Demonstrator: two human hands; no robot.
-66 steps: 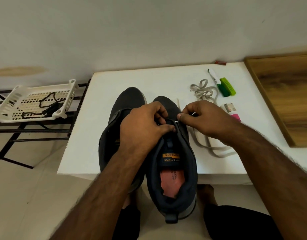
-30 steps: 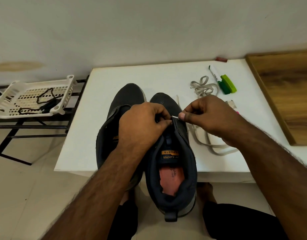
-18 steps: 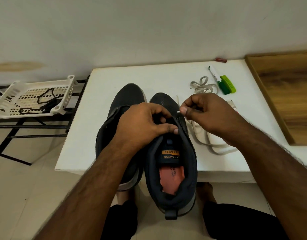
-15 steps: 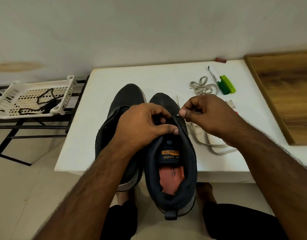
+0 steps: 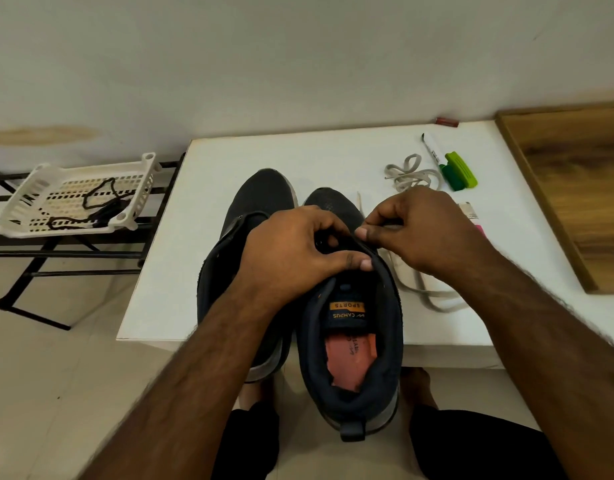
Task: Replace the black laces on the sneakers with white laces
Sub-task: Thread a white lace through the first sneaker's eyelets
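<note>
Two dark sneakers stand side by side on the white table (image 5: 333,150), heels toward me. My left hand (image 5: 291,251) grips the eyelet flap of the right sneaker (image 5: 354,341); its thumb presses across the tongue. My right hand (image 5: 416,226) pinches the tip of a white lace (image 5: 423,292) at that sneaker's right eyelet row. The lace trails in a loop on the table to the right. The left sneaker (image 5: 260,195) is partly hidden under my left forearm. A second white lace (image 5: 407,173) lies bundled further back.
A white plastic basket (image 5: 32,202) holding black laces (image 5: 101,202) sits on a black metal rack to the left. A marker (image 5: 431,148), a green object (image 5: 459,171) and a pink-tipped tube (image 5: 473,220) lie at the right. A wooden board (image 5: 572,188) borders the table's right side.
My right hand has shifted slightly left and down, bringing the lace tip closer against the eyelet edge. The left hand keeps its hold on the sneaker.
</note>
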